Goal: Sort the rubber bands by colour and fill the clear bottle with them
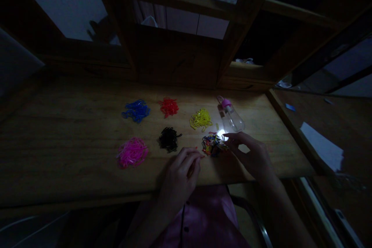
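The pink shirt (210, 217) has dark buttons (186, 229).

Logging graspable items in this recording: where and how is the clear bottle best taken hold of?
Probably around the narrower part just below its pink cap, the right hand coming from the right: the clear bottle tapers towards that end, and the yellow pile lies on its left.
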`<state>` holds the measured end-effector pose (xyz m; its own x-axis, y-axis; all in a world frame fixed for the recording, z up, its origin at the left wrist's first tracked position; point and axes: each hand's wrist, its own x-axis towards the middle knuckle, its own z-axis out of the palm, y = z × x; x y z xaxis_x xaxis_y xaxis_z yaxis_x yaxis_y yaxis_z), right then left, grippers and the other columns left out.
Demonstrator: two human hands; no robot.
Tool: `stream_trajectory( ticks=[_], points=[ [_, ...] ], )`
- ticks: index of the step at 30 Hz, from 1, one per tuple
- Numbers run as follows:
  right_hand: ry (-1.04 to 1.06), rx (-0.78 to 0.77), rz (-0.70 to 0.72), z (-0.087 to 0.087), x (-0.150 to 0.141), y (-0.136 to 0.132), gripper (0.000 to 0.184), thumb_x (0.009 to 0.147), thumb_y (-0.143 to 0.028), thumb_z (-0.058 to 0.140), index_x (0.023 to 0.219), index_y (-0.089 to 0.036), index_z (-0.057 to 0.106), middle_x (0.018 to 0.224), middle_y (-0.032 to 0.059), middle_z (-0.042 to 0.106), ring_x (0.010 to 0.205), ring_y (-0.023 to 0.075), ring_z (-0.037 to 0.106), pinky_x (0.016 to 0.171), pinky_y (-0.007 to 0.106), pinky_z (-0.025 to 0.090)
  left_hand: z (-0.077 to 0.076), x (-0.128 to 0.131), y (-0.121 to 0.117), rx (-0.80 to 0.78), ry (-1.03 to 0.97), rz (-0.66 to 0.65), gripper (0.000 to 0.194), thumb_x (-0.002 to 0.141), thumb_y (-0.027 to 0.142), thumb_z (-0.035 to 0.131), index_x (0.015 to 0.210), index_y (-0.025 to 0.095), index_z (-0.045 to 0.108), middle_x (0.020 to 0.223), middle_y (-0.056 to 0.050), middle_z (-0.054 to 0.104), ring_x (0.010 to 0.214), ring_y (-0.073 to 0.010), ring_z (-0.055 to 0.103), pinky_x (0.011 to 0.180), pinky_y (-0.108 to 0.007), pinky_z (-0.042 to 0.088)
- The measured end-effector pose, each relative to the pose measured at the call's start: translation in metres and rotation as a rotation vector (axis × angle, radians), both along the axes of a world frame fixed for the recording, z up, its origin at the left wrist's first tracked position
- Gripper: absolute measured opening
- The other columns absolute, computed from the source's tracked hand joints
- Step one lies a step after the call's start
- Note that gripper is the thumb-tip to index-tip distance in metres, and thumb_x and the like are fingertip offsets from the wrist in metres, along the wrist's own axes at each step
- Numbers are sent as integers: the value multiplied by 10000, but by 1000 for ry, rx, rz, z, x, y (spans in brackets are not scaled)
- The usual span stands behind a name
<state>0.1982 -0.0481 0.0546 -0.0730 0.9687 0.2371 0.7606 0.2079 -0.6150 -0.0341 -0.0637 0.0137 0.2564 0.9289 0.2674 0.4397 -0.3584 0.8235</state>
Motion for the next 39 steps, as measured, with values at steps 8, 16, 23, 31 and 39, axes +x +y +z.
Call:
stream_trajectory(
  ticks=[8, 16, 23, 31, 39],
  points=[
    [23, -72, -127, 3, 7, -6, 137, 856, -299, 669, 957, -215, 708, 789, 13, 721, 634, 146, 676, 590, 248, 524, 2, 0, 0, -8, 5, 2, 186, 941, 145, 482, 978, 225, 647, 1038, -31, 630, 992, -143, 617, 895, -242, 496],
    [-4, -53, 18, 1, 8, -5, 233, 907, -213, 568, 1082, -214, 721, 1027, 63, 722, 800, 170, 710, 686, 271, 565, 3, 0, -2, -1, 4, 0, 199, 941, 147, 482, 991, 233, 655, 1041, -30, 634, 997, -150, 621, 894, -259, 507],
    [-108, -27, 21, 2, 8, -4, 236, 900, -182, 540, 1050, -237, 714, 1015, 56, 730, 859, 195, 699, 748, 314, 561, 2, -1, -1, -14, -2, -5, 192, 939, 144, 487, 989, 229, 652, 1041, -30, 634, 999, -150, 617, 897, -264, 504],
    [-73, -113, -22, -3, 2, -6, 168, 863, -199, 587, 976, -216, 710, 896, 45, 744, 768, 190, 696, 715, 318, 556, 4, 0, -2, -20, -2, -6, 192, 938, 136, 486, 987, 230, 646, 1053, -27, 633, 1009, -144, 615, 908, -254, 498],
    [-65, -79, -14, -3, -9, -1, 240, 834, -157, 576, 1042, -223, 677, 943, 49, 722, 724, 167, 663, 656, 290, 531, 5, 0, -1, -33, -23, -18, 195, 944, 136, 472, 980, 223, 642, 1046, -36, 630, 1012, -153, 615, 912, -281, 504]
  ],
)
